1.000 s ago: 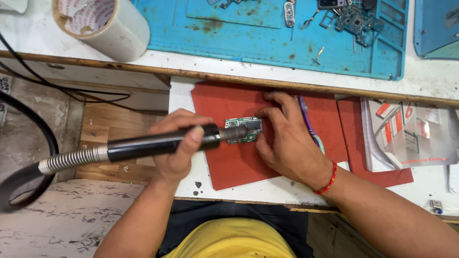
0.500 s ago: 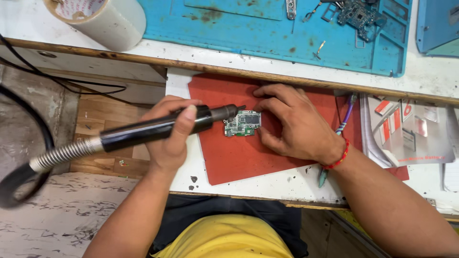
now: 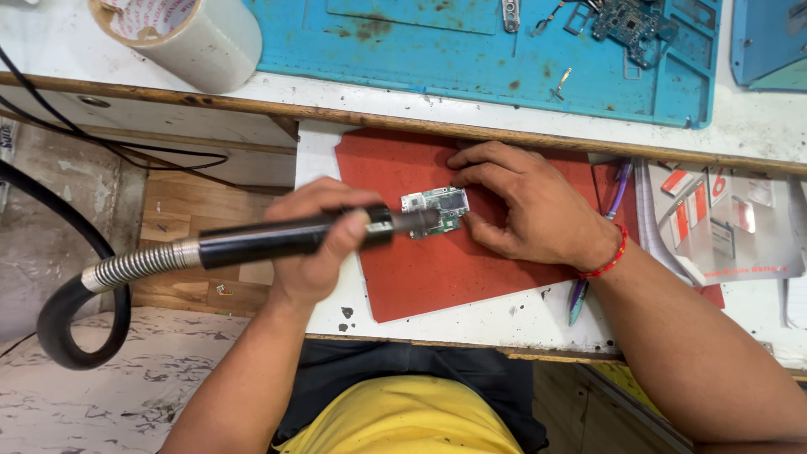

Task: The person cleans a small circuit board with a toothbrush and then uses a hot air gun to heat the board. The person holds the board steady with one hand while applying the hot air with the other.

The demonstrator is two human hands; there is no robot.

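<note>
Where the black hose [image 3: 67, 311] loops at the far left and runs through a metal spring collar, it feeds the black handpiece [image 3: 286, 240], which lies nearly level and points right. The left hand [image 3: 315, 248] is clenched around that handpiece near its front end, fingers wrapped over the barrel, and the metal nozzle reaches the left edge of the small circuit board [image 3: 435, 210]. The board lies flat on the red mat [image 3: 403, 286], near the mat's middle, on a white shelf below the bench edge. To its right, the right hand [image 3: 525, 206] rests on the mat with fingers spread; the fingertips press the board's far and right edges, pinning it rather than gripping it. A red thread bracelet [image 3: 607, 256] circles that wrist, and a purple pen [image 3: 597, 244] lies partly under the forearm.

The board looks thin, light and stiff, so it would likely slide under the nozzle unless held down. Its small components seem fragile, so the bare edges and corners are the safer places to hold.

Farther off, a roll of tape [image 3: 181, 34] stands at the far left, and a blue work mat [image 3: 471, 50] stretches to its right with small parts on it.
</note>
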